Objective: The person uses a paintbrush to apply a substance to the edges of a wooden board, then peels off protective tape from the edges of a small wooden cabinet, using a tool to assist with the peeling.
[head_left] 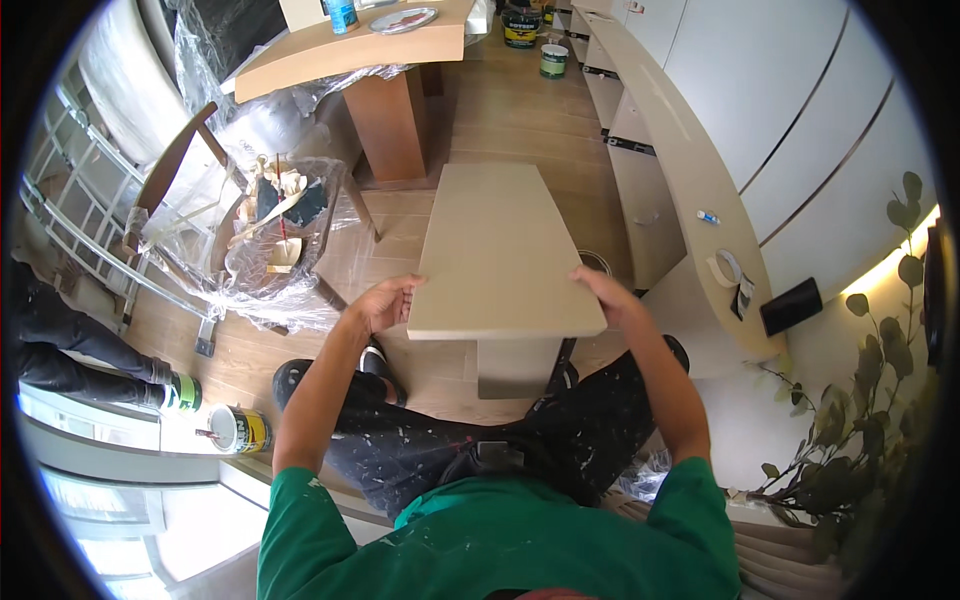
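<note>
A smooth beige panel (pixel 495 240) lies level in front of me, its far end running out over the floor. A lighter upright piece (pixel 518 368) shows beneath its near edge; how the two are joined is hidden. My left hand (pixel 388 304) is closed on the panel's left edge close to the near corner. At the right edge my right hand (pixel 606 294) grips it in the same way, slightly farther from the near corner. The undersides of both grips are out of sight.
A plastic-wrapped chair (pixel 275 235) piled with scraps stands at left. Paint cans (pixel 240 430) sit behind it, near another person's legs (pixel 80 340). A brown table (pixel 385 120) stands ahead. Along the right runs a low cabinet (pixel 655 110) with a phone (pixel 791 306), near a leafy plant (pixel 855 400).
</note>
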`<state>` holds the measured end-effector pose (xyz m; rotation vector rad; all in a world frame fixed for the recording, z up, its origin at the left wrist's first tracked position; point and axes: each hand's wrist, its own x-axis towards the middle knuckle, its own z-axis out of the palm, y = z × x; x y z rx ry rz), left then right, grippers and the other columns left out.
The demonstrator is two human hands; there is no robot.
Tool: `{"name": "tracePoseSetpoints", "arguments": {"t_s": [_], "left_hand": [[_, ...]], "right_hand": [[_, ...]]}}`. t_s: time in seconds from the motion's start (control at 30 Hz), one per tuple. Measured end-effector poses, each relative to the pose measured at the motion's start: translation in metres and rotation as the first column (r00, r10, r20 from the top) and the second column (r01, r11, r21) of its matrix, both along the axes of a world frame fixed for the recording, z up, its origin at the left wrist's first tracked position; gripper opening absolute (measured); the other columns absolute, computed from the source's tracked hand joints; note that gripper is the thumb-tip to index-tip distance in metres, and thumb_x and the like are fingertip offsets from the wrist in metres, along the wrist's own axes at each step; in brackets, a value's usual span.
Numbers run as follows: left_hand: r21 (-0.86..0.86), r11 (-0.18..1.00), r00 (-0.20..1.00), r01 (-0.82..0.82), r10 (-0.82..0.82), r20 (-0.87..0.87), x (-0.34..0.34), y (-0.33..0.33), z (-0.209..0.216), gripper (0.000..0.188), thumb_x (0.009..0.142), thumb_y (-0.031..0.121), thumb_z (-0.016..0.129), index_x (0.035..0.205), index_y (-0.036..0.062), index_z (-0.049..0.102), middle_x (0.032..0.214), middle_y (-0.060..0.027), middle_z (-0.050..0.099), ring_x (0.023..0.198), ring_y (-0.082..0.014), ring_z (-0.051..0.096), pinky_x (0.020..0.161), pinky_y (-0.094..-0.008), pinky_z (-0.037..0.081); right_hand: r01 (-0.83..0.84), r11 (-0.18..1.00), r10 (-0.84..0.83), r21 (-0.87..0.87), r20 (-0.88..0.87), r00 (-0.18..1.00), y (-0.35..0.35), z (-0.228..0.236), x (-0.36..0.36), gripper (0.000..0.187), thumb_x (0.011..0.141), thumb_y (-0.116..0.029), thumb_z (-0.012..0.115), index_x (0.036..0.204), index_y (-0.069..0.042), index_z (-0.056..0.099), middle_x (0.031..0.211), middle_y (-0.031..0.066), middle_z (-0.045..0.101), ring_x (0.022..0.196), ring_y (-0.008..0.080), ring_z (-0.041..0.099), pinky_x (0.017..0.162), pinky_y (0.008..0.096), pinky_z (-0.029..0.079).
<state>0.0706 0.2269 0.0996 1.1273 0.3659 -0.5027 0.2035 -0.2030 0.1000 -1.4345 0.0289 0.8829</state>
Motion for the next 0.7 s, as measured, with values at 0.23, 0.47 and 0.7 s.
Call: {"name": "tracePoseSetpoints", "arguments": {"t_s": [0.23,0.47,0.7], "left_hand": [[-0.024,0.990,0.989,-0.140,0.141,0.048,0.015,-0.017,0.088,0.028,0.095,0.037,0.069,0.109,0.0127,0.072,0.092,0.0017,0.076,0.079,-0.0108,0.069,0.073,-0.0308,0.054],[-0.266,0.938,0.973,-0.224,0.230,-0.007,0.062,0.015,0.079,0.022,0.093,0.040,0.072,0.086,0.0195,0.067,0.062,0.0072,0.062,0.050,-0.0072,0.053,0.052,-0.0233,0.041],[-0.355,0.904,0.964,-0.238,0.264,0.026,0.090,0.037,0.073,0.026,0.093,0.041,0.071,0.077,0.0214,0.063,0.057,0.0077,0.056,0.048,-0.0075,0.048,0.051,-0.0252,0.038]], "right_hand": [[-0.004,0.999,0.005,0.052,-0.014,1.000,0.014,0.093,0.042,0.027,0.089,-0.033,0.069,0.103,-0.010,0.068,0.098,0.0040,0.070,0.086,0.0167,0.067,0.076,0.0345,0.055],[-0.011,1.000,0.010,-0.022,-0.036,0.999,0.040,0.103,0.083,0.026,0.084,-0.039,0.069,0.099,-0.018,0.068,0.089,-0.0027,0.068,0.076,0.0134,0.062,0.064,0.0313,0.047],[0.064,0.995,-0.061,0.080,-0.033,0.998,0.060,0.092,0.083,0.027,0.085,-0.043,0.068,0.096,-0.018,0.070,0.088,-0.0019,0.069,0.074,0.0131,0.061,0.066,0.0315,0.046]]}}
